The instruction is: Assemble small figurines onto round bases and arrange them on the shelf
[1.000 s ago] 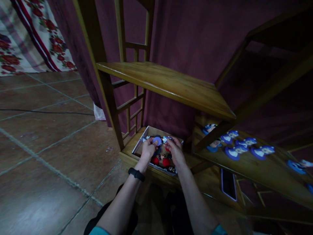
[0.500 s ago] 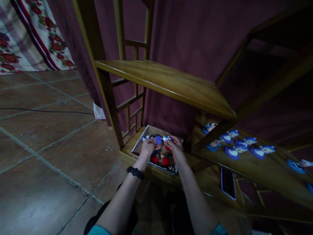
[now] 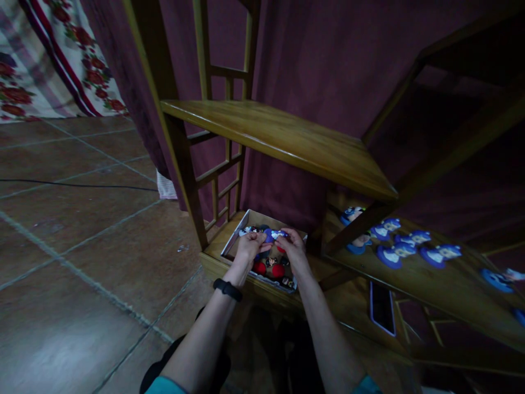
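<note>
Over a shallow cardboard box [image 3: 230,255] on the low shelf, both my hands meet at a small figurine [image 3: 279,234] with a round purple base and a white and purple top. My left hand [image 3: 250,246] pinches the purple base [image 3: 268,236]. The fingers of my right hand [image 3: 294,244] close on the figurine's upper part. Below my hands in the box lie several more figurines, some with red round bases [image 3: 278,271] and one with a dark top [image 3: 271,262]. My fingers hide part of the box's contents.
Several purple-based figurines [image 3: 396,254] stand on the wooden shelf to the right, with blue-based ones [image 3: 496,280] near them. A phone [image 3: 382,308] lies lower right. An upper wooden board [image 3: 270,137] overhangs the back of the box. A black cable [image 3: 77,185] crosses the tiled floor.
The purple base and the figurine's top, apart before, now meet between my hands. The base has shifted slightly right. My arms have hardly moved.
</note>
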Action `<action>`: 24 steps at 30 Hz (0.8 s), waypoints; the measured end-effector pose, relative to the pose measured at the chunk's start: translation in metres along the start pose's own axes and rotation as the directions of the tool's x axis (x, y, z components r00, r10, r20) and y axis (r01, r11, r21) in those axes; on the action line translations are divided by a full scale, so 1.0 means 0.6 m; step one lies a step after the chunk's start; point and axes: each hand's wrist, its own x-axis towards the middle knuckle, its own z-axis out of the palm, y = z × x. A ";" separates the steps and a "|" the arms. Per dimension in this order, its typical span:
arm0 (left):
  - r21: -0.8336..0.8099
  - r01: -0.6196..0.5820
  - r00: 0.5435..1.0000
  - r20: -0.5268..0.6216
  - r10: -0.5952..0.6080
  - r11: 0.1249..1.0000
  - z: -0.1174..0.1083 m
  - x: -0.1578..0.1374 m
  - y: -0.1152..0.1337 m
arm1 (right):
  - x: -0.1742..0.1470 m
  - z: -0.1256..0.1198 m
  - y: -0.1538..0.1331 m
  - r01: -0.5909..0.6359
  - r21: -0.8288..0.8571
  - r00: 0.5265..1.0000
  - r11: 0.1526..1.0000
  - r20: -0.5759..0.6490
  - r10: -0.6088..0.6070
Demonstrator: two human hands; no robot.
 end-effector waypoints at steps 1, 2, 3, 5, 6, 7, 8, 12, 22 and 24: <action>0.004 0.005 1.000 0.004 -0.005 1.000 0.001 -0.001 0.001 | 0.000 0.000 0.000 -0.005 -0.006 1.000 1.000 0.000 0.005; 0.008 0.008 1.000 0.009 -0.009 1.000 0.001 -0.002 0.002 | -0.001 0.001 -0.001 -0.008 -0.011 1.000 1.000 0.001 0.008; 0.011 0.012 1.000 0.014 -0.012 1.000 0.002 -0.003 0.003 | 0.000 0.001 0.000 -0.010 -0.015 1.000 1.000 0.002 0.010; 0.017 0.017 1.000 0.015 -0.018 1.000 0.003 -0.004 0.004 | 0.001 0.001 0.001 -0.006 -0.029 1.000 1.000 0.004 0.006; 0.021 0.020 1.000 0.015 -0.020 1.000 0.003 -0.003 0.004 | 0.001 0.001 0.002 -0.001 -0.038 1.000 0.999 0.004 0.001; 0.025 0.021 1.000 0.013 -0.022 0.999 0.003 -0.003 0.004 | 0.002 0.001 0.003 0.002 -0.046 1.000 0.999 0.005 -0.002; 0.030 0.021 1.000 0.014 -0.022 0.999 0.002 -0.003 0.003 | 0.003 0.001 0.004 0.004 -0.053 1.000 0.999 0.008 -0.003; 0.038 0.016 0.999 0.037 -0.018 0.999 0.001 0.000 0.001 | 0.005 0.001 0.008 0.003 -0.070 0.999 0.998 0.041 0.000; 0.023 0.024 0.999 0.034 -0.025 0.999 0.000 0.003 0.002 | 0.014 -0.012 0.022 0.143 -0.204 0.986 0.968 0.118 -0.120; 0.013 0.037 0.999 0.016 -0.038 0.999 -0.001 0.003 0.003 | 0.015 -0.017 0.022 0.210 -0.296 0.973 0.932 0.161 -0.168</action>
